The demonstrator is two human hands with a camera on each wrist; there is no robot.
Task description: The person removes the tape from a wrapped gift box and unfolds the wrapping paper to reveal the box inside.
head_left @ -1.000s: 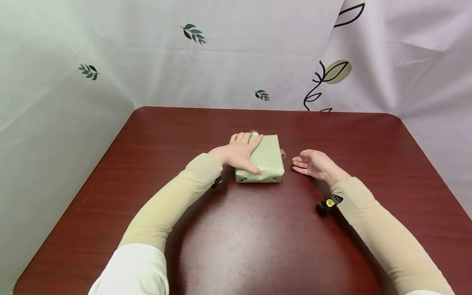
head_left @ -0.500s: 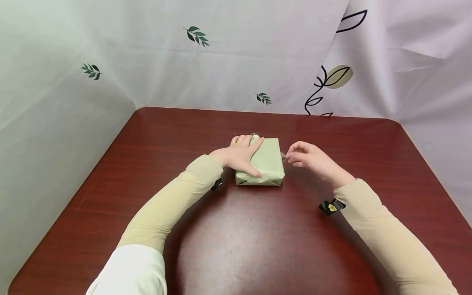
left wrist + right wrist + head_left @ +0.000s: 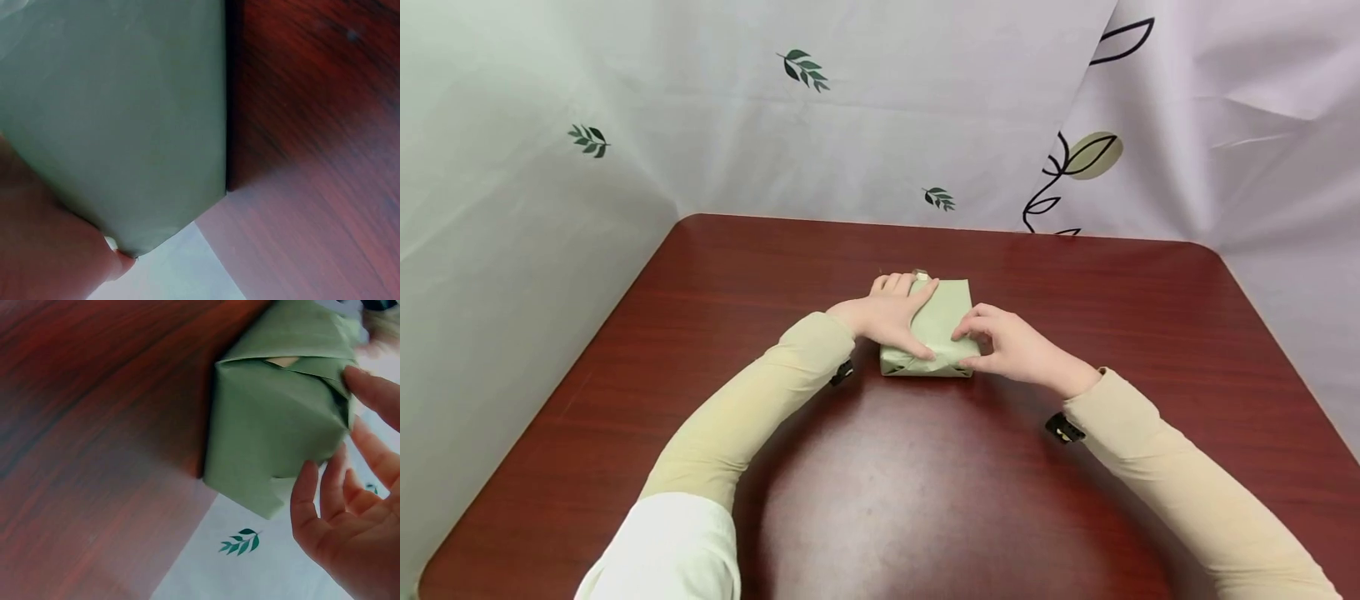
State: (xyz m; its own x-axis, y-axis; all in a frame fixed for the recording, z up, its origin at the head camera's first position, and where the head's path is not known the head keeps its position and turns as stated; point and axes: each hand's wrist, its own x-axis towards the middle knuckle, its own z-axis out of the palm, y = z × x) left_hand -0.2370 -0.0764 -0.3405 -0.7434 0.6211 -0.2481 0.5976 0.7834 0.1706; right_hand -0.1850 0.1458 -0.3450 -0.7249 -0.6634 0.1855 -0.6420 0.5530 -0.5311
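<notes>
A small box [image 3: 942,321] wrapped in pale green paper lies on the table. My left hand [image 3: 887,319] rests spread over its left part, thumb and index finger laid on top. In the left wrist view, part of this hand [image 3: 56,244] borders the box's green side [image 3: 144,112]. My right hand [image 3: 1011,346] is at the near right corner, fingers loosely bent, index fingertip on the top and thumb by the near end. The right wrist view shows folded paper flaps [image 3: 312,369] beside the thumb. A small clear tab [image 3: 920,274] sticks up at the far edge.
The dark red wooden table [image 3: 880,483] reaches back to a pale cloth backdrop [image 3: 865,117] with leaf prints. Black straps with small devices [image 3: 1064,428] sit at both wrists.
My right hand has come leftward from beside the box, past its clear tab on the right side, onto the right corner. That tab is now covered. My left hand stays on the box.
</notes>
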